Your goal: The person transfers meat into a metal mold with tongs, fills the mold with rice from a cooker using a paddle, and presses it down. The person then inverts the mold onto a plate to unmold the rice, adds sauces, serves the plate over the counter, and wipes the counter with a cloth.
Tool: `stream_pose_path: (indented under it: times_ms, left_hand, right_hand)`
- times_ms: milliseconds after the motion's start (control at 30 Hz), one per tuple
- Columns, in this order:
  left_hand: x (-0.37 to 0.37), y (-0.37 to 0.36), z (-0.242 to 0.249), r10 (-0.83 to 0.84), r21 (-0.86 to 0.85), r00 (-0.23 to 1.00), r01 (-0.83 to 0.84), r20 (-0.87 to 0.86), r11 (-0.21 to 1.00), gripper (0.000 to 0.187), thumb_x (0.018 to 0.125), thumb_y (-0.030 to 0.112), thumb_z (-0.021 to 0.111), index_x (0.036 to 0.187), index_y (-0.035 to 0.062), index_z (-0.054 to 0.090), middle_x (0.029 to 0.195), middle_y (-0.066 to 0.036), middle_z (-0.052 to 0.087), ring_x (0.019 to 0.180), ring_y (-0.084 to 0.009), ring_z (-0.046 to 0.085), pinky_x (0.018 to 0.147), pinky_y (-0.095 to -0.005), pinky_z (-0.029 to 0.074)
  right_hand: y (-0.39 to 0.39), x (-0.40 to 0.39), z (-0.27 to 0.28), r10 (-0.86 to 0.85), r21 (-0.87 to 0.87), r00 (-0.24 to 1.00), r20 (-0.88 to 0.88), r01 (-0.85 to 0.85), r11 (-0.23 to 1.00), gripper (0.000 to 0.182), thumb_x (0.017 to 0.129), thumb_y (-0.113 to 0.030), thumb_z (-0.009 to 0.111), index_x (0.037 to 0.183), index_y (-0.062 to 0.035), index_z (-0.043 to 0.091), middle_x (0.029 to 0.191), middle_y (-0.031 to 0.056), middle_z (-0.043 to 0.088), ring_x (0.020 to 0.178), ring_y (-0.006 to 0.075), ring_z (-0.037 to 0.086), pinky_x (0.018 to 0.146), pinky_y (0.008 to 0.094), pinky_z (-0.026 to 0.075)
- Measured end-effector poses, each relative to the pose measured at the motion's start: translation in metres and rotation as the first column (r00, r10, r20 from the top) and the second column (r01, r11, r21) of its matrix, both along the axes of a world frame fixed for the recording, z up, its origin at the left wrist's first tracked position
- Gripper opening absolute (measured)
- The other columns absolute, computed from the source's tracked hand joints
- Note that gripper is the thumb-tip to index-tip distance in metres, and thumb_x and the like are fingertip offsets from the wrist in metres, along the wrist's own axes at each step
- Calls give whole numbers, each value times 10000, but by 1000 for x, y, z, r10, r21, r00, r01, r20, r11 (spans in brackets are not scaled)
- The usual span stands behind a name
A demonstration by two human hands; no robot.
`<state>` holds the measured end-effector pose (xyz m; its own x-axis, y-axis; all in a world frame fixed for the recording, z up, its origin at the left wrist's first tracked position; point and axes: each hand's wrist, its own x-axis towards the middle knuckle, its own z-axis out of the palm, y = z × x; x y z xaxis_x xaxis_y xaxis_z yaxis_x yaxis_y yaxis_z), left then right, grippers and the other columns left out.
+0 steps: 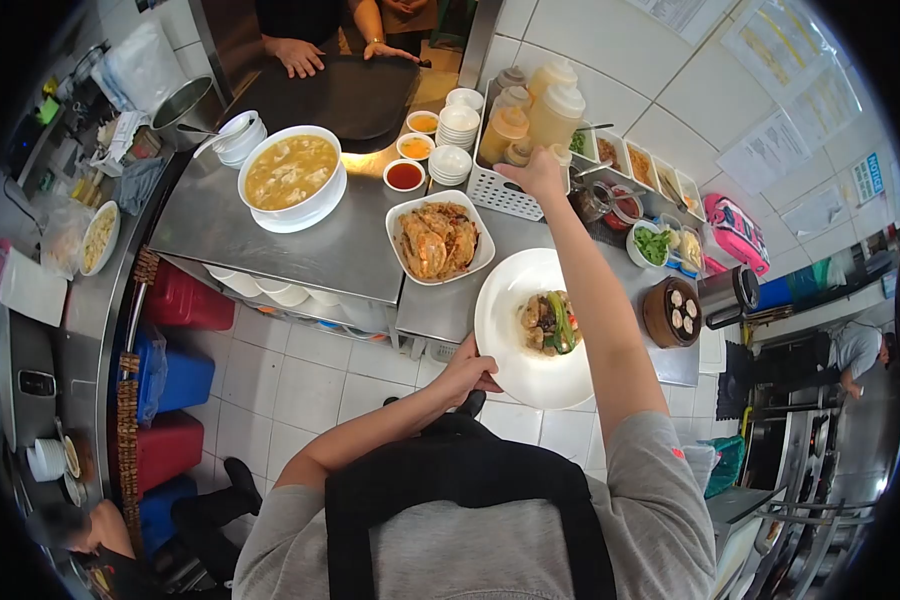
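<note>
My left hand (465, 371) grips the near left rim of a large white plate (507, 370), tilted at the counter's front edge. On the plate lies a small mound of food (550, 324) with a green vegetable on top. My right arm reaches across the plate to a white perforated basket (505, 196) of squeeze bottles. There my right hand (537, 176) is closed around a squeeze bottle (517, 152) at the front, which it partly hides. Beside it stand an orange-yellow bottle (504, 132) and a taller pale yellow one (556, 113).
Left on the steel counter stand a soup bowl (291, 168), a square bowl of fried food (436, 242), sauce cups (404, 175) and stacked dishes (457, 128). Rightward are topping containers (638, 165), greens (652, 245) and a dumpling steamer (673, 312). A person's hands (295, 57) rest across the pass.
</note>
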<state>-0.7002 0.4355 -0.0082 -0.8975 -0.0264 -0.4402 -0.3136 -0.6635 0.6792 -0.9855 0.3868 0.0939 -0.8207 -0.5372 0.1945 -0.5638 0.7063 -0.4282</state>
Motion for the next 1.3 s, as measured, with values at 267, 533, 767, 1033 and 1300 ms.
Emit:
stream_pose_path:
  times_ms: [267,533,767,1033,1300]
  left_hand:
    - [-2,-1,3,-2,21,1000,2,8,1000,747,684,-14,461,1359,116,168,1106,-159,486,775,-274,637,649,-374,573]
    - [-5,-4,-4,-62,-14,998,62,12,998,690,706,5,479,1327,90,189,1108,-174,521,822,-295,651,690,-399,576]
    - [-12,-2,-9,-95,31,995,94,10,995,689,714,-1,480,1330,90,185,1142,-185,512,861,-293,645,716,-402,571]
    - [-19,20,-2,-23,20,1000,23,3,1000,706,719,-7,478,1336,106,154,1159,-187,488,877,-296,639,715,-396,574]
    - [-19,27,-2,41,16,999,-41,2,999,715,715,-9,485,1337,102,150,1150,-185,499,878,-300,638,715,-409,570]
  right_hand:
    - [21,7,26,22,-349,997,-70,-45,936,531,630,-355,758,947,45,608,870,221,645,831,334,633,716,374,494]
    - [165,27,131,178,-765,980,-90,-182,618,390,794,-278,658,1026,26,581,940,110,642,853,195,619,775,296,467]
    - [266,66,60,280,-398,943,179,-190,898,577,775,-408,653,1131,17,494,988,144,605,843,239,602,763,325,482]
    - [259,121,33,230,475,923,307,-358,804,626,680,-538,679,909,21,516,761,204,616,774,360,616,670,426,475]
    - [220,95,34,331,630,932,147,-347,695,620,657,-526,692,916,24,568,797,171,644,777,306,641,676,400,504]
